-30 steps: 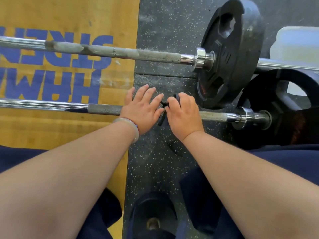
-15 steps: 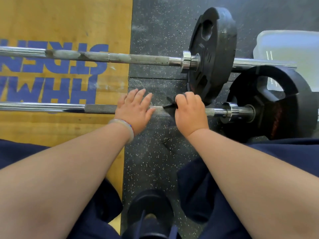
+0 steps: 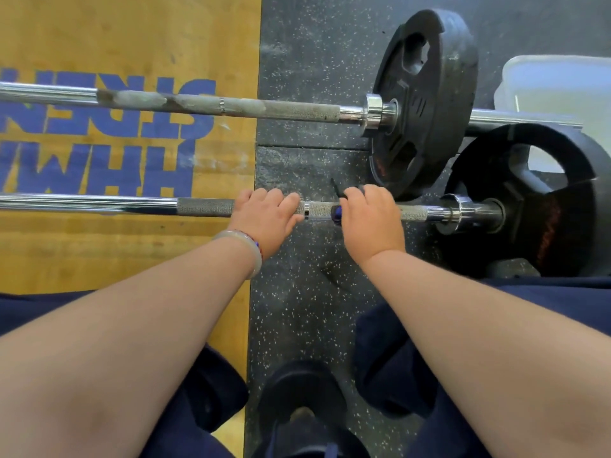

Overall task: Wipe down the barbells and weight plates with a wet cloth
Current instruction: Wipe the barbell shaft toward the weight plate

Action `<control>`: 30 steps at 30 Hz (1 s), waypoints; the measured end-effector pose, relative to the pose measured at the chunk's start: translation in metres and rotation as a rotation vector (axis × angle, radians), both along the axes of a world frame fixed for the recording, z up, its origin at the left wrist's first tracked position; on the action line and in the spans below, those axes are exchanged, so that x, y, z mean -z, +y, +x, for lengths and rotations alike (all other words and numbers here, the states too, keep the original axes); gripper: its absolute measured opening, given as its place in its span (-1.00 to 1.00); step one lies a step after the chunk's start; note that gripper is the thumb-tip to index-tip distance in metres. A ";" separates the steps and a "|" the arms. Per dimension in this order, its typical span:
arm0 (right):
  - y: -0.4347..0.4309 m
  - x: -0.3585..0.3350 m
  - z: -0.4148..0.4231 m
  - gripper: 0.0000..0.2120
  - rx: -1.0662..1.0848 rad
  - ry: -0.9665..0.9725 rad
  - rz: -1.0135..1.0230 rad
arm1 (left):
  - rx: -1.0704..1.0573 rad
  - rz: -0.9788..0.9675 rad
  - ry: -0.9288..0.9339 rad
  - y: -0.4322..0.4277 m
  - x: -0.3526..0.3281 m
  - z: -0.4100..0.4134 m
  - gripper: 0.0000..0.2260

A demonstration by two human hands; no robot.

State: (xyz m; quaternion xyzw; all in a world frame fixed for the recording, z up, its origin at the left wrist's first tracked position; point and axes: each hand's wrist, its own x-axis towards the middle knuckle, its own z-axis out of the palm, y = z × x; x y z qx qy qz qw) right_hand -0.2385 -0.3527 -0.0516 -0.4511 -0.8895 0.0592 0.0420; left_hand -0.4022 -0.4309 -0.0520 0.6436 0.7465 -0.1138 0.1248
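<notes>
Parted now, left hand [image 3: 266, 217] curls over knurled barbell [image 3: 205, 207]; right hand [image 3: 373, 220] seemingly grips dark cloth [image 3: 336, 215] on it.

Bright, even indoor light; wide-angle view, soft toward the rim.

Light comes from the 12 o'clock side. Chrome glints along the near barbell [image 3: 99, 201] and far barbell [image 3: 49, 90], and the white tub [image 3: 555, 90] at 2 o'clock is washed out. A soft shadow of the right hand [image 3: 372, 223] falls toward 6 o'clock on the mat [image 3: 297, 309]. Lens distortion swells the forearms [image 3: 132, 325] at 7 and 5 o'clock, which look slightly soft. The dark cloth [image 3: 335, 213] is murky.
</notes>
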 end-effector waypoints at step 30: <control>-0.020 -0.016 -0.008 -0.77 0.351 0.159 -0.145 | -0.128 0.190 -0.168 0.001 -0.004 0.006 -0.86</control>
